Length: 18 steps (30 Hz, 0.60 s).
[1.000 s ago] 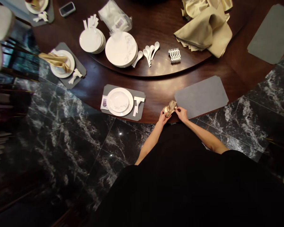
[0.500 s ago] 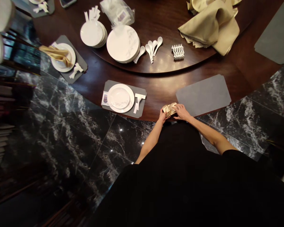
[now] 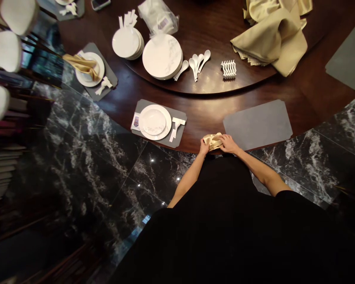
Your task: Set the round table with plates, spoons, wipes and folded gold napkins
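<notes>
A gold cloth napkin (image 3: 213,141), gathered into a small pleated bundle, lies at the table's front edge between my hands. My left hand (image 3: 204,146) grips its left end with the fingers closed. At the other end, my right hand (image 3: 228,144) has its fingers closed on the folds. To the left is a grey placemat (image 3: 180,138) with a large white plate (image 3: 167,130), a smaller plate (image 3: 152,121) on top and a white rest (image 3: 176,123) beside them. A bare grey placemat (image 3: 258,123) lies to the right of my hands.
On the raised turntable (image 3: 204,85) stand stacked large plates (image 3: 162,56), stacked small plates (image 3: 126,42), several white spoons (image 3: 195,65), a row of white rests (image 3: 229,68) and a pile of gold napkins (image 3: 270,41). White chairs (image 3: 6,51) stand at left.
My right hand has shifted slightly outward, and the napkin bundle looks flatter and wider between my hands. The whole view has moved a little, so the table things appear further right.
</notes>
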Motion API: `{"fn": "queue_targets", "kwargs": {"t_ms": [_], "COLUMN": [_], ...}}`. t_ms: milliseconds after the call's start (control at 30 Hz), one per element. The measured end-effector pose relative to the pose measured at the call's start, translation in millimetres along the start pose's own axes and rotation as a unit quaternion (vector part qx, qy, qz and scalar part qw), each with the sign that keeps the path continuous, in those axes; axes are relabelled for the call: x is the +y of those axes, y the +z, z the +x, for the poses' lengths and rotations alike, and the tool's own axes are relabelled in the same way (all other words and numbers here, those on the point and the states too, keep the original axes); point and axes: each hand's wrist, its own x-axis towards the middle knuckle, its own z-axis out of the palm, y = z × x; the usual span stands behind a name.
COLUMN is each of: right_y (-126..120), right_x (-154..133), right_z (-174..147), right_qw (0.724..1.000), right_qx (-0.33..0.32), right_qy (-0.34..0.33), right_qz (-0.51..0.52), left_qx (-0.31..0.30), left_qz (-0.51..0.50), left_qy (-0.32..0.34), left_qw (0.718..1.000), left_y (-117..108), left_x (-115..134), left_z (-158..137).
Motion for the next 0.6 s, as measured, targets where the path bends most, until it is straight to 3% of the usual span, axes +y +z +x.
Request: {"fn": "queue_targets", "kwargs": {"t_ms": [67, 233, 400, 500, 600], "right_y": [5.7, 8.7, 1.7, 3.1, 7.5], "right_x": [-10.6, -17.8, -8.4, -6.1, -6.8], "right_z": [-0.2, 10.1, 12.8, 7.2, 3.0], "right_qw": [0.998, 0.997, 0.997, 0.998, 0.999], "right_qx": [-0.037, -0.036, -0.046, -0.023, 0.020], "right_qy": [-0.033, 0.026, -0.065, -0.049, 0.013], "right_qz": [-0.035, -0.071, -0.022, 0.019, 0.046], "left_qx": [0.001, 0.017, 0.029, 0.057, -0.022], "left_qz": [-0.013, -0.022, 0.039, 0.099, 0.131], "left_qy": [-0.008, -0.027, -0.031, 0.060, 0.197], "left_qw": [1.000, 0.999, 0.998, 0.992, 0.971], "left_y": [1.3, 3.5, 7.8, 9.4, 4.3], "left_x": [-0.4, 4.6, 15.3, 21.1, 24.5], "left_z": [0.6, -1.1, -13.7, -26.0, -32.0]}}
